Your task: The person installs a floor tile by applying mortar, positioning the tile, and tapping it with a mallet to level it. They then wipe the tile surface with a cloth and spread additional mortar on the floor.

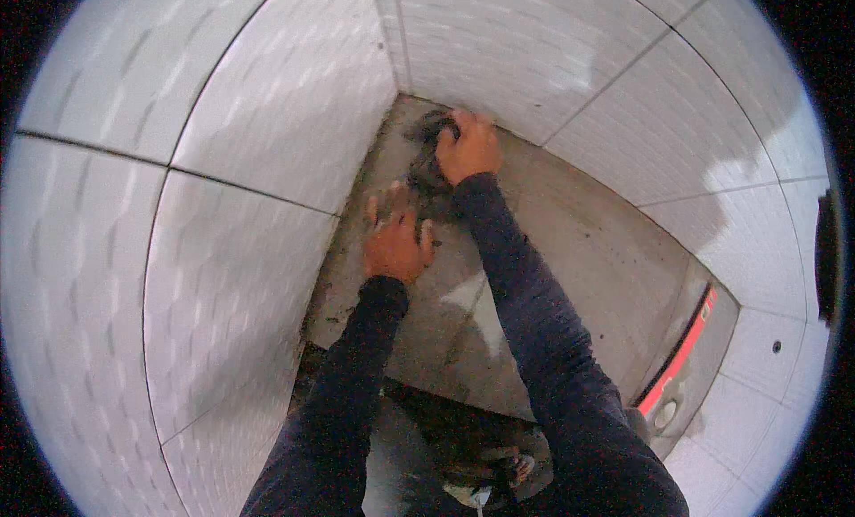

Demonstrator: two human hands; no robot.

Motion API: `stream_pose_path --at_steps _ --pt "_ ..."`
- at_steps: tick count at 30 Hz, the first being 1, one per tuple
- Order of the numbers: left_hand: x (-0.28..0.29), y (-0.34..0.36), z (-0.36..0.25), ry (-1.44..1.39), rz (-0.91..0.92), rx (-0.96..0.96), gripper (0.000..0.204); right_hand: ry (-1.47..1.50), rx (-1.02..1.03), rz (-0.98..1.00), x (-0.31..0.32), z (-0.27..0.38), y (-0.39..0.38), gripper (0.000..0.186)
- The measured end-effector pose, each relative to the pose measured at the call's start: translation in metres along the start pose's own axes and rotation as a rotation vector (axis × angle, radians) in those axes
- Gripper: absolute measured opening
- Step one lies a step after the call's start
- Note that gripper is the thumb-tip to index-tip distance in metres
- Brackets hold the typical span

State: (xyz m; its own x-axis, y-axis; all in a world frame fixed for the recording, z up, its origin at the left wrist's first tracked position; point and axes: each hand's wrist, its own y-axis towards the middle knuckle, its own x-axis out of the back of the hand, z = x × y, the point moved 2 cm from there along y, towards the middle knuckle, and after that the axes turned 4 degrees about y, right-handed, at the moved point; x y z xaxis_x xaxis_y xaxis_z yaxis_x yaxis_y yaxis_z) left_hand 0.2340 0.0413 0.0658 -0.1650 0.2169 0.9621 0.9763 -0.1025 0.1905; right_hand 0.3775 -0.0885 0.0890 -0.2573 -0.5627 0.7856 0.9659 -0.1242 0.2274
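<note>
My left hand (394, 241) lies over the grey floor tile (570, 241) near the left wall, fingers spread and slightly blurred, holding nothing. Farther off, my right hand (472, 147) is at the foot of the back wall, its fingers curled against a dark grey, crumpled clump (431, 174). That clump sits on the tile near the corner, between and ahead of both hands. Whether it is a wet rag or loose material cannot be told. Part of it is hidden by the right hand and sleeve.
White wavy-patterned tiled walls rise at the left (258, 116) and back (499, 45), meeting in the corner. A red spirit level (679, 350) lies at the right, beside a small round pale object (665, 415). Dark crumbs (337, 319) lie along the left wall.
</note>
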Motion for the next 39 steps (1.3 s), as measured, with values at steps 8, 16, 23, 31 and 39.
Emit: stream_pose_path --at_steps 8,16,23,31,39 --pt "-0.004 -0.004 0.009 0.001 0.085 0.036 0.057 -0.156 -0.021 0.378 -0.014 0.063 0.012 0.038" --pt "-0.009 -0.001 0.004 -0.080 0.006 -0.027 0.058 -0.196 0.086 0.436 0.011 0.052 0.021 0.026" --pt "-0.003 -0.001 0.002 -0.122 0.010 -0.018 0.061 -0.134 -0.186 0.140 0.054 0.045 0.024 0.038" --pt "-0.007 0.000 0.007 -0.128 0.064 0.026 0.061 -0.075 -0.162 0.188 -0.052 0.053 0.035 0.034" --pt "-0.005 -0.002 0.008 -0.047 0.099 -0.022 0.061 -0.049 -0.136 0.105 -0.044 0.052 0.018 0.032"
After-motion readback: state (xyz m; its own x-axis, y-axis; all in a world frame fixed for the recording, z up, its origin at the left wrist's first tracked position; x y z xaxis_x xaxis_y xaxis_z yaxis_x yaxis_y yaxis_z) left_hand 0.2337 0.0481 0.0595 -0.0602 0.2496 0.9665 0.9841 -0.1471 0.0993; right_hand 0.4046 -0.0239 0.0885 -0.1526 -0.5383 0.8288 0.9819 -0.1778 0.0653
